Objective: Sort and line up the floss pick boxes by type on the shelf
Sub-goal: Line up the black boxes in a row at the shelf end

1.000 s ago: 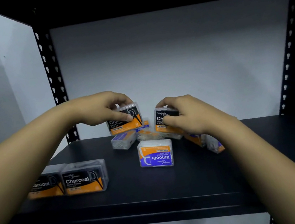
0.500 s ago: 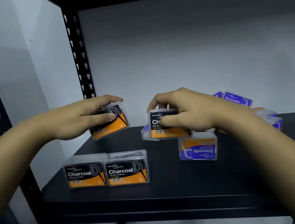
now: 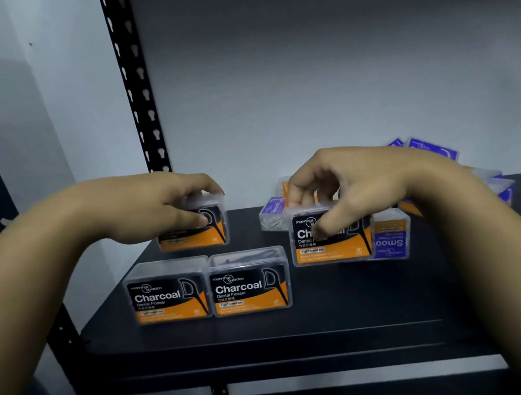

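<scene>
While two Charcoal boxes sit side by side near the front edge of the black shelf [image 3: 308, 321], each hand holds one more. The left Charcoal box in the row [image 3: 168, 292] and the right Charcoal box in the row [image 3: 249, 282] touch each other. Both stand upright with their labels facing forward, and their long sides run left to right along the shelf edge.

The left hand [image 3: 152, 204] pinches a third Charcoal box [image 3: 195, 228] from the top, thumb on the front and fingers over the back. This box is behind the row, near the back left post [image 3: 135, 80]. I cannot tell if it touches the shelf. Its label faces forward too.

The right hand [image 3: 348, 188] grips a fourth Charcoal box [image 3: 329, 241] the same way, thumb across the label. It is just to the right of the row, with a small gap between. It tips a little.

Right behind it stands a purple and orange Smooth box [image 3: 393, 238] with its words upside down. More Smooth boxes lie in a messy pile [image 3: 431, 149] at the back right, pointing different ways. One Smooth box on its side [image 3: 272, 214] lies behind the right hand.

There is open shelf between the row and the third box, and a wide bare strip along the front right.
</scene>
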`<state>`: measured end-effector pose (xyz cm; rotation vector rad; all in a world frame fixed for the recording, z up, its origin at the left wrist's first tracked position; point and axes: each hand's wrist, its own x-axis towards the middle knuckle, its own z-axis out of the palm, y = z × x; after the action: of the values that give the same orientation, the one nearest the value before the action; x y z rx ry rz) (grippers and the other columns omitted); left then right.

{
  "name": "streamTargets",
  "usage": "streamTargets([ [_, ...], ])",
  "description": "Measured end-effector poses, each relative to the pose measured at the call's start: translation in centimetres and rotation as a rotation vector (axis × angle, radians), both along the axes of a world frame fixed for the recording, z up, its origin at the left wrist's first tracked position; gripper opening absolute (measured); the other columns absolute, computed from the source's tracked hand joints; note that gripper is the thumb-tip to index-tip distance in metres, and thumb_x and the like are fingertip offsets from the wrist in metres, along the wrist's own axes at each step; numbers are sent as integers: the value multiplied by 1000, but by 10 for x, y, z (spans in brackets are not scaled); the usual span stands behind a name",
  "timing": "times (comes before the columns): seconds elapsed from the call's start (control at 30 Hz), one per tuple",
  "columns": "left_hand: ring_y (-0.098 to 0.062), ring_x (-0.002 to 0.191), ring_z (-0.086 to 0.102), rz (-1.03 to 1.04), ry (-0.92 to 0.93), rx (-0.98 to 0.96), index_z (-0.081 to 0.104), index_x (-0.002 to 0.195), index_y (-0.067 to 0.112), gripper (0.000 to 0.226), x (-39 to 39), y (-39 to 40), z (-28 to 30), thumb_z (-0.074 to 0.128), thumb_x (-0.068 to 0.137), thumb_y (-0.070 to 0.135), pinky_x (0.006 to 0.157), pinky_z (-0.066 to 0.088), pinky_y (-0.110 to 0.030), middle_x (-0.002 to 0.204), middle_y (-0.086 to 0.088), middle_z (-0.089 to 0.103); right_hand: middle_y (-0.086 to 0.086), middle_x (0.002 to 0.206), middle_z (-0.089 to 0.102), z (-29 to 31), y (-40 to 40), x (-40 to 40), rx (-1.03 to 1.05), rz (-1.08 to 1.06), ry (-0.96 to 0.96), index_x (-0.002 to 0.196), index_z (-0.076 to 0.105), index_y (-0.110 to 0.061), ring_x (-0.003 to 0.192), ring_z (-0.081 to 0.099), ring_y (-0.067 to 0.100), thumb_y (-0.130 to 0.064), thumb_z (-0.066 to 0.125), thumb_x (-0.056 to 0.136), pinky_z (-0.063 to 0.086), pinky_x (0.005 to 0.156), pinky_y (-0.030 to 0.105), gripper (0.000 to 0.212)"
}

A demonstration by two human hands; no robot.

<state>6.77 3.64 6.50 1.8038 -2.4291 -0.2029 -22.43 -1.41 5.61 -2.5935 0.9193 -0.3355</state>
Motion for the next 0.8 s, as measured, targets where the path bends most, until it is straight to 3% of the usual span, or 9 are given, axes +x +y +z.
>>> streamTargets([
  [0.07,-11,106,68,8,-24,47,49,128,53,34,2,-1,-1,60,99,40,99,51,-44,116,16,70,-5,87,77,-3,1,-1,4,-16,4,95,76,-22,70,71,9,-15,83,80,53,59,22,18],
  [0.23,-10,101,67,83,-158,132,51,129,48,33,-4,0,-2,60,99,38,100,50,-42,109,19,68,-8,83,78,-13,4,7,27,4,63,95,78,-20,63,66,1,-21,91,75,51,59,19,23],
  [0.37,2,89,60,136,-235,175,50,133,42,35,-6,-5,-7,58,101,31,81,45,-25,101,27,61,-12,85,78,-16,4,9,35,13,104,95,78,-24,68,71,8,-27,93,73,57,63,25,27],
  [0.5,-9,98,65,167,-279,157,48,139,44,41,-8,-3,-10,58,101,31,87,48,-29,114,19,63,-12,86,79,-17,5,10,51,28,132,98,79,-24,74,75,18,-27,93,73,63,72,39,29],
  [0.6,-9,98,65,176,-263,157,48,141,45,43,-7,-2,-12,58,101,30,81,46,-26,114,19,63,-12,86,79,-19,6,11,42,34,138,98,79,-23,75,75,20,-27,93,73,63,75,43,29],
  [0.7,-11,105,65,174,-265,139,49,140,47,44,-6,-3,-13,60,100,32,89,47,-29,128,16,63,-12,85,78,-19,6,11,48,32,134,97,78,-25,73,73,17,-27,93,73,62,73,41,29],
  [0.8,-11,103,67,175,-249,146,50,140,47,44,-4,-5,-14,60,100,31,80,46,-26,126,16,64,-13,81,77,-20,7,12,43,43,131,95,77,-26,70,72,17,-29,94,72,58,68,35,29],
])
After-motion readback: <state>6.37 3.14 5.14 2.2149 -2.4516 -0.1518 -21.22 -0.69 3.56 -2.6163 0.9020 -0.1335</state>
